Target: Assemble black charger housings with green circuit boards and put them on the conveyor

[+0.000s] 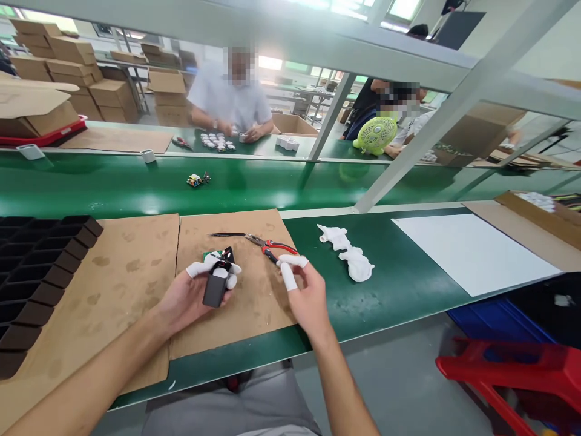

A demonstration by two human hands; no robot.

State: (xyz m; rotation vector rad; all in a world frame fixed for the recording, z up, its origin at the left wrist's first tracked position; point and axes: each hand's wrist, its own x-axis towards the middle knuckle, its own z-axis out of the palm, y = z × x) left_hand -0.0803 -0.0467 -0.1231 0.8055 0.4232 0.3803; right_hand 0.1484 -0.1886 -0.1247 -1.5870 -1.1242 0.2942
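White finger covers are on both hands. My left hand (193,297) holds a dark grey block-shaped part (215,290) with a small green circuit board (209,256) and black wires at its top, above the cardboard sheet (236,327). To the right, my right hand (306,290) has its covered thumb and forefinger at the handle end of red and black pliers (267,247); whether they touch the handle is unclear. Dark tweezers (226,234) lie beside the pliers' jaws. Crumpled white cloth pieces (356,264) rest on the green table to the right.
Black compartment trays (40,272) stand at the left. Behind the work surface runs a green conveyor (254,188) carrying a small circuit assembly (196,180). Slanted metal posts (403,151) cross the view. A person (231,103) works opposite. A white sheet (472,248) and red stool (521,369) are right.
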